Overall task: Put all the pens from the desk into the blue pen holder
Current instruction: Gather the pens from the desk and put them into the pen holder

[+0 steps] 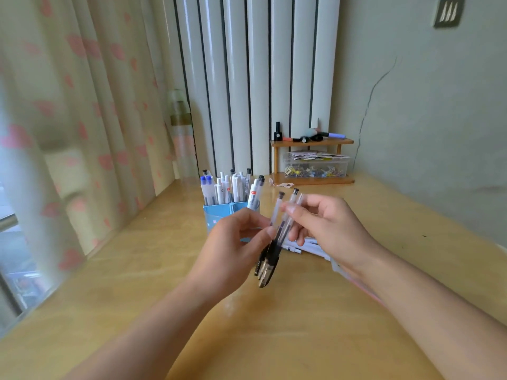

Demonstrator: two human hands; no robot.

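The blue pen holder [219, 212] stands at mid-desk with several white and blue-capped pens upright in it. Just in front of it, above the desk, both hands grip a small bundle of clear pens with black caps [270, 253], caps pointing down and toward me. My left hand [236, 242] pinches the bundle from the left; my right hand [326, 229] holds the upper ends from the right. A few more white pens [304, 246] lie on the desk behind my right hand, partly hidden by it.
A small wooden shelf [312, 142] with a clear box of small items stands at the back right against the wall. A water bottle [182, 138] stands at the back left by the curtain. Bare wooden desk [153, 270] spreads in front.
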